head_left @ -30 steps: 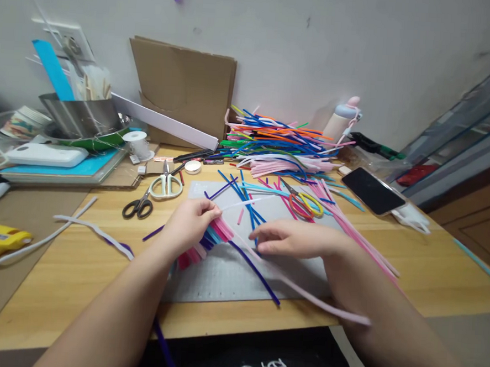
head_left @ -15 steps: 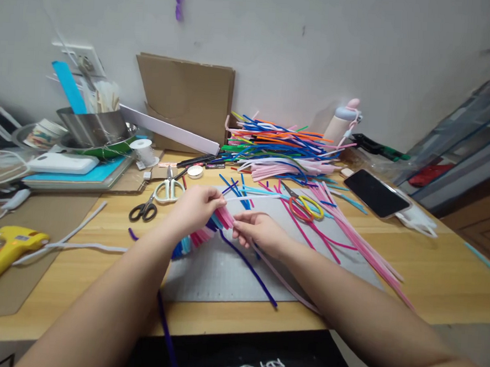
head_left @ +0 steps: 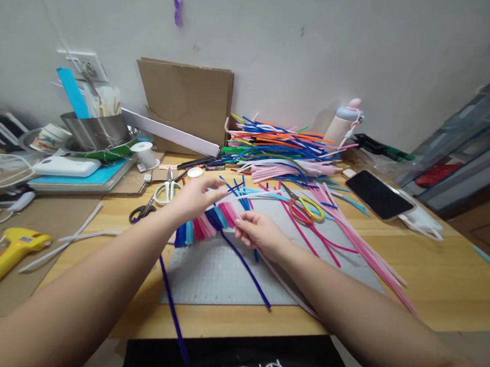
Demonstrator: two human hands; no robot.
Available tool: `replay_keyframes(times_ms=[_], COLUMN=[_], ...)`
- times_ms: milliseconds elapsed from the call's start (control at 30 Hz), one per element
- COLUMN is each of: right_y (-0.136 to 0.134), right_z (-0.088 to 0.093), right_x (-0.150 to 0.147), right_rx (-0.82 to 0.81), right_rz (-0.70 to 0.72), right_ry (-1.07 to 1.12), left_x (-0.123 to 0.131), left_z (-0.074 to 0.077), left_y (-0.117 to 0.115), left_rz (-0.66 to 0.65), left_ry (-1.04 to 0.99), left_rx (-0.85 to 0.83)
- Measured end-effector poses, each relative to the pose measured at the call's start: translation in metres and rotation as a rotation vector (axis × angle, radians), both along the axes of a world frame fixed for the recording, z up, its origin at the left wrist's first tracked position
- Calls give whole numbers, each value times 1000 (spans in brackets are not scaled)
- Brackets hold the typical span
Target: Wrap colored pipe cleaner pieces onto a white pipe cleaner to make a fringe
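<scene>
A striped band of pipe cleaners (head_left: 196, 229), in blue, turquoise, pink and purple, lies over the grey cutting mat (head_left: 206, 281). My right hand (head_left: 260, 234) pinches its pink right end between thumb and fingers. Just above the band hovers my left hand (head_left: 198, 198), its fingers apart and nothing visible in them. From the band a dark purple pipe cleaner (head_left: 246, 266) trails down over the mat, and another hangs past the table's front edge. Beyond the hands, a white pipe cleaner (head_left: 261, 195) stretches to the right.
Orange-and-yellow scissors (head_left: 304, 208) and long pink pipe cleaners (head_left: 361, 251) lie on the right, near a phone (head_left: 379, 194). A colourful pipe cleaner pile (head_left: 284, 150) sits at the back. Left are black scissors (head_left: 142, 210), white scissors (head_left: 167, 192) and a yellow glue gun (head_left: 14, 252).
My left hand has let go of the band's upper edge and lifted slightly up and left, its fingers spreading. My right hand stays at the pink end.
</scene>
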State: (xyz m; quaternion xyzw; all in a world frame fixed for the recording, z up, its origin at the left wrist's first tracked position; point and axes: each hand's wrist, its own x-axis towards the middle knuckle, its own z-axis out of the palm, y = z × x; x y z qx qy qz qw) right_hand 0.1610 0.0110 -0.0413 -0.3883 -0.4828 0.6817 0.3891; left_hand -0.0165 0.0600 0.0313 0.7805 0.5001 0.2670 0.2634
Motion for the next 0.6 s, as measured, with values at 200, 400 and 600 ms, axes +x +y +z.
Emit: replay_keyframes(times_ms=[200, 400, 600], right_y=[3, 3, 1], right_z=[-5, -5, -3], right_x=[2, 1, 0], right_rx=[-17, -47, -42], right_rz=[-5, -4, -12], right_ry=[7, -11, -15], left_x=[-61, -90, -95], left_z=[15, -33, -44], left_y=[-59, -114, -122], left_rz=[-239, -255, -118], left_ry=[323, 367, 325], left_rx=[-169, -302, -330])
